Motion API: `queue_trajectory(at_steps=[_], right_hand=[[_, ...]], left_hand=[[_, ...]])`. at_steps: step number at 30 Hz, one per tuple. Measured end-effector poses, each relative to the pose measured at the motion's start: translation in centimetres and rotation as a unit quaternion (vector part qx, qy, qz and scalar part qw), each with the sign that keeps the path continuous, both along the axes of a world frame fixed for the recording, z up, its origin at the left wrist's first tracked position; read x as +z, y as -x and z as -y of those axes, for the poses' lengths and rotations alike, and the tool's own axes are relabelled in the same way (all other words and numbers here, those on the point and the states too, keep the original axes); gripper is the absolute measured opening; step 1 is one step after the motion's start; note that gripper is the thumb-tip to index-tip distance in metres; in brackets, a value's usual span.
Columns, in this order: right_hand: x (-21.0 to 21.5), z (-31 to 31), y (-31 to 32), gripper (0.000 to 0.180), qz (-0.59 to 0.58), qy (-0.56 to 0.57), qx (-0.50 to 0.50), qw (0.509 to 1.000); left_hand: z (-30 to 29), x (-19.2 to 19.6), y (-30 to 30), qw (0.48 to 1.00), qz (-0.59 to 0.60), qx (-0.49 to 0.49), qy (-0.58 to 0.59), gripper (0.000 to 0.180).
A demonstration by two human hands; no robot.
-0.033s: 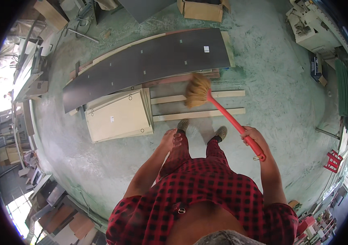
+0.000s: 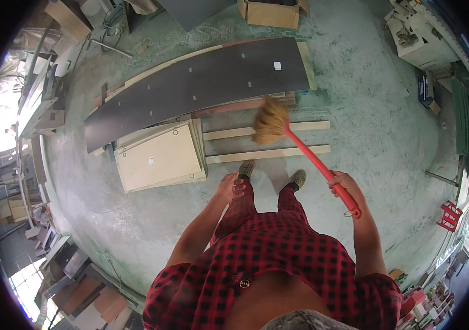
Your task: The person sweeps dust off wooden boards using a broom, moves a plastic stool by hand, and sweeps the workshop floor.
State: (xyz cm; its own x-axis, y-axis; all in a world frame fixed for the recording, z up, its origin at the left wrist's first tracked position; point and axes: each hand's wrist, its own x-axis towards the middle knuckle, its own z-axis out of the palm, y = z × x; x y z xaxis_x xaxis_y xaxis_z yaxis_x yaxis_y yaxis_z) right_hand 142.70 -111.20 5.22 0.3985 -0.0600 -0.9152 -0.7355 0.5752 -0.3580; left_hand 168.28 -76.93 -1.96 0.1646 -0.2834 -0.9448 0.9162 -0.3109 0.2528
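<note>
One short-handled straw broom (image 2: 307, 151) slants across the frame's centre, its bristles (image 2: 271, 122) overlapping two pale wooden strips (image 2: 311, 126). Right of centre, the right hand (image 2: 346, 183) wraps its fingers around the red handle (image 2: 319, 164). Just below centre, the left hand (image 2: 229, 188) hangs beside the checked trousers (image 2: 241, 204), fingers loosely bent and slightly apart; whether they touch cloth, I cannot tell.

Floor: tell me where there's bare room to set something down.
Bare floor lies between the right hand and the red crate, and below the cream panels, left of the left hand. Crowded: around the dark panel, wooden strips and broom.
</note>
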Motion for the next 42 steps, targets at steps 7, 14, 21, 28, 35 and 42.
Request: queue_trajectory(at_steps=[7,14,21,28,35,42], right_hand=[[2.6,4.0,5.8,0.044,-0.041,0.058,-0.092,0.993],[8.5,1.8,6.8,0.056,-0.056,0.149,-0.107,0.981],[12.7,-2.2,5.7,0.064,0.018,0.068,-0.107,0.992],[6.0,-5.3,-3.2,0.067,0.13,-0.029,0.131,0.982],[-1.7,-6.3,-13.7,0.048,0.166,0.025,0.228,0.959],[-2.5,1.4,-5.2,0.053,0.127,0.014,0.022,0.992]], left_hand=[[1.3,-0.5,0.4,1.0,-0.003,-0.011,-0.02,0.035],[2.3,-1.3,0.3,0.999,0.014,-0.02,-0.027,0.035],[-0.2,-2.0,-0.2,0.999,0.02,-0.016,-0.029,0.039],[-2.3,-1.5,-1.6,0.999,0.034,0.004,-0.037,0.037],[-4.0,0.2,-2.3,0.998,0.051,0.016,-0.036,0.045],[-2.5,1.2,-0.9,0.996,0.049,0.003,-0.079,0.033]])
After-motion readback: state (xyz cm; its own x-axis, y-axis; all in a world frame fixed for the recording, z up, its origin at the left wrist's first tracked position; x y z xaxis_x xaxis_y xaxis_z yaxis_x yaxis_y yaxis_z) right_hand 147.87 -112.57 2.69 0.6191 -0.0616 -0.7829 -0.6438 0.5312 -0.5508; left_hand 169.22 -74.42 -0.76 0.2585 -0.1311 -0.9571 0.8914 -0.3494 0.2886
